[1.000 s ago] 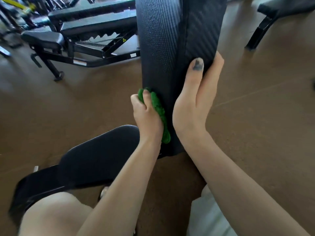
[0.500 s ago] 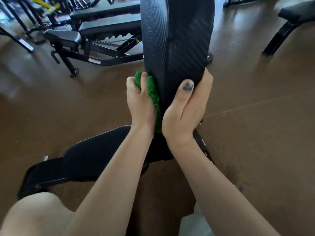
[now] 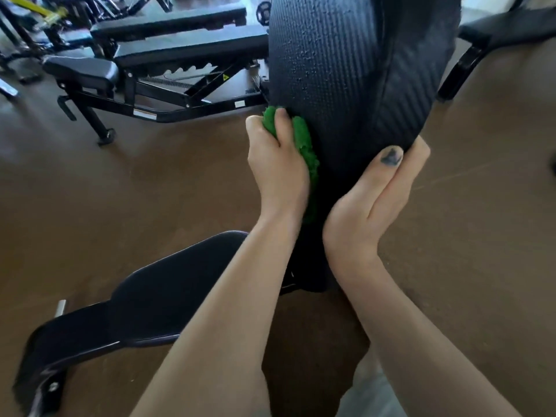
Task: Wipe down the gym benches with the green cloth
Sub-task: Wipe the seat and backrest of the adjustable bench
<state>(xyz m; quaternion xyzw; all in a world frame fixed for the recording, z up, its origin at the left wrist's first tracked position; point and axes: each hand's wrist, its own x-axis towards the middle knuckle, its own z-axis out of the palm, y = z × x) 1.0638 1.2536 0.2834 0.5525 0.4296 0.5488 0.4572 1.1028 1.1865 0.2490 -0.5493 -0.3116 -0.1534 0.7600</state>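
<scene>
Here the cloth is gripped in the left hand against the upright pad, long axis vertical; the right hand, fingers straight, braces the opposite edge.

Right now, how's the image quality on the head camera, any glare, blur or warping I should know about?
Head view: bright glare washes out the top right corner near the far bench; wide-angle warping bulges the upright back pad; the left hand gripping the green cloth and the right hand look sharp; the lower edges are soft.
</scene>
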